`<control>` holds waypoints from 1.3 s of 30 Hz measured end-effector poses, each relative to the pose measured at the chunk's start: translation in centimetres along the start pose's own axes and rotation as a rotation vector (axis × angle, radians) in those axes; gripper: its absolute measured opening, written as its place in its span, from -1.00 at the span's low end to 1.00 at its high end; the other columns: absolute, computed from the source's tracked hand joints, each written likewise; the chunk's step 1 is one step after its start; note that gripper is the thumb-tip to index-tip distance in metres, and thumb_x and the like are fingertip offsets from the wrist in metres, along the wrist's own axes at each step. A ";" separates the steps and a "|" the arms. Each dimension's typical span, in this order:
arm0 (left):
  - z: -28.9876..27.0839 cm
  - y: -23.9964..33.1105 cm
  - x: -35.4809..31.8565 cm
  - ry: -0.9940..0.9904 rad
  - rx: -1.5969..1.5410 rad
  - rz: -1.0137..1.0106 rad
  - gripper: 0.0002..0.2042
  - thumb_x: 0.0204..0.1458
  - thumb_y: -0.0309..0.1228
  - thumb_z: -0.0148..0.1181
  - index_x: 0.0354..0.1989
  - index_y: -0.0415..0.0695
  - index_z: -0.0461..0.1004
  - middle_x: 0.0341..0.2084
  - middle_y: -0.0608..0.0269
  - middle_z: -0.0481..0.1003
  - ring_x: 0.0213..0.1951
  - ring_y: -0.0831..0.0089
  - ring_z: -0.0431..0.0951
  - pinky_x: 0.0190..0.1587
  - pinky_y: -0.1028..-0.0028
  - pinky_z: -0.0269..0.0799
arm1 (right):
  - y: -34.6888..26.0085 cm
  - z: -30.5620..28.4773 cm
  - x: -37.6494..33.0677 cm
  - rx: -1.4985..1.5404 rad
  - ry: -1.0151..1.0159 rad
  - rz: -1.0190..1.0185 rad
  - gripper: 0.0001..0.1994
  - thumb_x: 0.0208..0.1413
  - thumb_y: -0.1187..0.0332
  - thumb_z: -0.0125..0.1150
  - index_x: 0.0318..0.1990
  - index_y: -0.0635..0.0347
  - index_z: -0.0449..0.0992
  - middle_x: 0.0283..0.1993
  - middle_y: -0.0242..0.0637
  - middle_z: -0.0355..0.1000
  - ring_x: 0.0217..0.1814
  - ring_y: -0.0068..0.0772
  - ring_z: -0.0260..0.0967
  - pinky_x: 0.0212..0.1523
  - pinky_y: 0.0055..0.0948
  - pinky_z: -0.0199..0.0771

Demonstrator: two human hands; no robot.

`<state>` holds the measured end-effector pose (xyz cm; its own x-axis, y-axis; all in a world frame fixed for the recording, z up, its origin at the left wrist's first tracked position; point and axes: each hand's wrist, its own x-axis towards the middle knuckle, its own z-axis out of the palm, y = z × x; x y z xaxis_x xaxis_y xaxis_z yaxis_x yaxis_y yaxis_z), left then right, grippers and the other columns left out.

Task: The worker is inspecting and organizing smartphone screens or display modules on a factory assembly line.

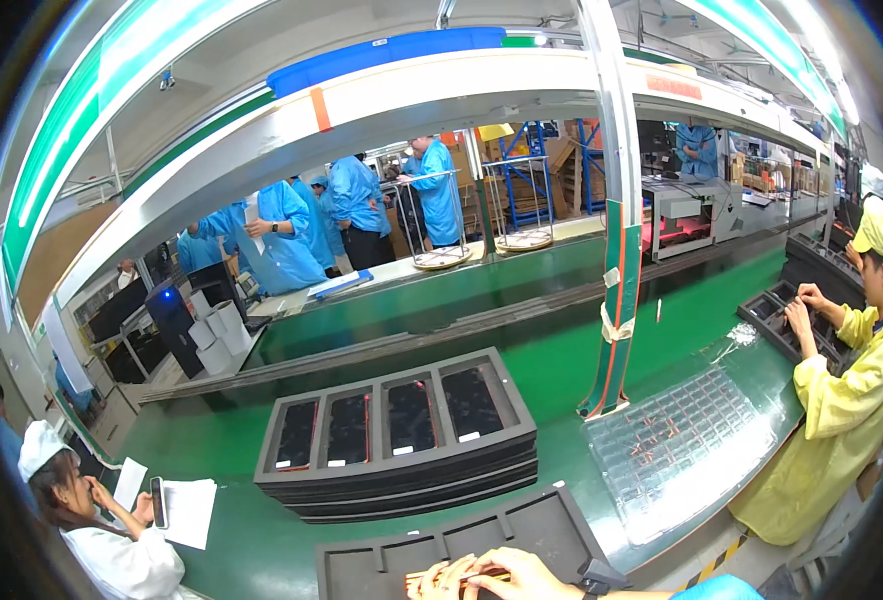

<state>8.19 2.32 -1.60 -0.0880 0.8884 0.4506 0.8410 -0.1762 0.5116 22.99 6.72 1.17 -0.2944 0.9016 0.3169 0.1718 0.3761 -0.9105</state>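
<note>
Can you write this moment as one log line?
hands: both hands pinching a thin strip | over: dark foam tray | behind: stacked trays

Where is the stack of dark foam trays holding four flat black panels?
In the head view, the stack of dark foam trays sits centre-left on the green worktable, just beyond the empty dark foam tray under both hands.

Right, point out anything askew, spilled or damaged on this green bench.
Nothing stands out. The stack of dark foam trays sits square, with a flat panel in each of its four top slots. The clear plastic tray lies flat on the bench. Both hands rest together on the near foam tray, holding a small part.
</note>
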 end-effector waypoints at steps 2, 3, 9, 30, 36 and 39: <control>0.0 -0.3 -0.3 0.034 -0.040 0.000 -0.67 0.18 -0.26 0.10 0.11 0.07 0.53 0.04 0.41 0.54 0.18 0.32 0.37 0.26 0.10 -0.01 | -0.3 0.5 0.0 -0.016 -0.015 -0.016 -0.86 0.09 0.42 0.36 -0.23 0.23 0.56 -0.23 -0.16 0.51 -0.20 -0.19 0.54 -0.22 -0.37 0.61; 0.2 -0.7 -0.5 0.060 -0.045 0.007 -0.68 0.16 -0.29 0.12 0.08 0.06 0.55 0.03 0.37 0.53 0.18 0.30 0.37 0.25 0.11 0.01 | -0.8 0.5 -0.2 0.025 -0.010 0.042 -0.86 0.07 0.42 0.38 -0.25 0.23 0.57 -0.22 -0.17 0.51 -0.18 -0.19 0.53 -0.19 -0.36 0.60; 1.0 -0.5 0.0 0.118 -0.149 0.047 -0.75 0.02 -0.46 0.25 -0.09 -0.04 0.63 0.02 0.18 0.51 0.10 0.13 0.37 0.22 0.16 0.10 | -0.8 -0.3 -0.4 -0.003 0.169 -0.088 -0.85 -0.03 0.39 0.44 -0.31 0.18 0.63 -0.22 -0.22 0.51 -0.12 -0.21 0.50 -0.10 -0.33 0.51; -1.5 2.2 1.8 0.191 -0.068 0.073 -0.91 -0.03 -0.50 0.31 -0.32 -0.10 0.63 -0.24 0.15 0.59 -0.15 0.11 0.52 -0.05 0.18 0.38 | 3.6 0.7 -0.2 0.120 0.072 -0.117 -0.85 0.24 0.39 0.26 -0.11 0.25 0.58 -0.19 -0.29 0.57 -0.21 -0.52 0.55 -0.20 -0.50 0.59; 2.3 -0.5 0.6 0.212 -0.192 -0.074 -0.87 -0.10 -0.32 0.44 -0.33 0.11 0.72 -0.28 0.40 0.64 -0.01 0.42 0.52 0.16 0.27 0.06 | 2.0 -1.0 -0.1 0.106 0.046 0.011 -0.87 0.21 0.46 0.28 -0.14 0.29 0.54 -0.19 -0.21 0.55 -0.24 -0.49 0.58 -0.27 -0.50 0.60; 1.8 -0.7 0.5 0.214 -0.204 -0.063 -0.89 -0.07 -0.32 0.43 -0.33 0.12 0.72 -0.35 0.54 0.65 0.00 0.44 0.53 0.14 0.29 0.05 | 1.9 -0.9 0.1 0.109 0.045 0.045 -0.84 0.21 0.48 0.28 -0.09 0.29 0.50 -0.21 -0.21 0.57 -0.17 -0.48 0.59 -0.20 -0.49 0.59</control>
<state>8.55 3.66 -3.06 -0.2656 0.7947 0.5458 0.7076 -0.2239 0.6702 24.18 7.68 -0.29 -0.2456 0.9266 0.2848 0.0795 0.3121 -0.9467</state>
